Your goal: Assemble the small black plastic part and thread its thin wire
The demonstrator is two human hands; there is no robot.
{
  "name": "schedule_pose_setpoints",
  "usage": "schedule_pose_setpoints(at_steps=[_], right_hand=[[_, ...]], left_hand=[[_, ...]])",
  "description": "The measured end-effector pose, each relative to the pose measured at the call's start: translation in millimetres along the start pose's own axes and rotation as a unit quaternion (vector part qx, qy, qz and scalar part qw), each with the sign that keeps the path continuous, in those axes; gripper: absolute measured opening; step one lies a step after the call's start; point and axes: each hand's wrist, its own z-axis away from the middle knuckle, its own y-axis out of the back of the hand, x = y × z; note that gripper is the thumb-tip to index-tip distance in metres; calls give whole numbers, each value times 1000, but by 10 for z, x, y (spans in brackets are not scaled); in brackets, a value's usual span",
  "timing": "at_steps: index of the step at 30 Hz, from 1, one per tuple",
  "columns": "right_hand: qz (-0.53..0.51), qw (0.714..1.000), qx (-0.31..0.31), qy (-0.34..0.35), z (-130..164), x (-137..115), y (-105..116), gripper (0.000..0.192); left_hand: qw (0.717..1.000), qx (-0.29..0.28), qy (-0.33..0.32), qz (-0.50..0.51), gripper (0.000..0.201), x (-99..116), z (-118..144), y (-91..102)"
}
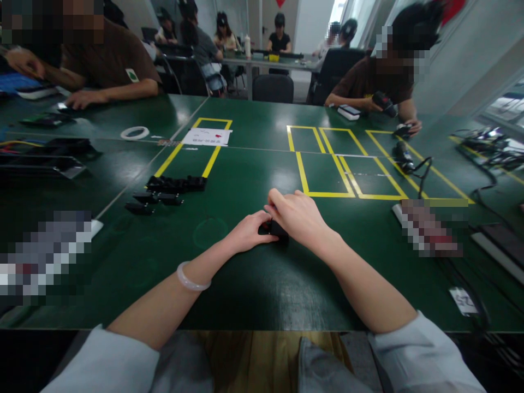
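Both of my hands meet over a small black part [275,228] that rests on the green table [254,284]. My left hand [249,231] grips its left end, and my right hand [298,217] covers its right side with curled fingers. Most of the part is hidden under my fingers. A pale bangle [190,278] sits on my left wrist. To the far left lie several similar black parts [166,192], some in a row and some loose.
Yellow tape outlines [341,166] mark boxes on the table ahead. A white paper [207,136] and a tape ring [135,132] lie at the back left. Cables and black devices [405,158] lie to the right. Other people sit around this table and further back.
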Motion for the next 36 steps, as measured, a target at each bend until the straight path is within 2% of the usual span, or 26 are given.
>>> schedule_pose_setpoints(at_steps=[8,16,21,27,33,36], right_hand=[[-14,1000,-5,-11,8,-20,29,19],[4,1000,-16,-9,-3,-12,16,20],[-10,1000,6,-12,6,-20,12,18],[0,1000,-9,-12,3,-4,16,22],[-7,1000,6,-11,7,-1,2,19],[-1,1000,7,-6,5,3,-12,21]], left_hand=[[1000,3,-16,-11,37,20,-7,11],[1000,-2,-4,-7,41,30,-6,12],[1000,5,-14,-7,35,36,-6,17],[1000,0,-3,-8,42,43,-3,17],[1000,1,-11,-11,36,36,-1,19],[1000,1,-7,-8,39,33,0,18]])
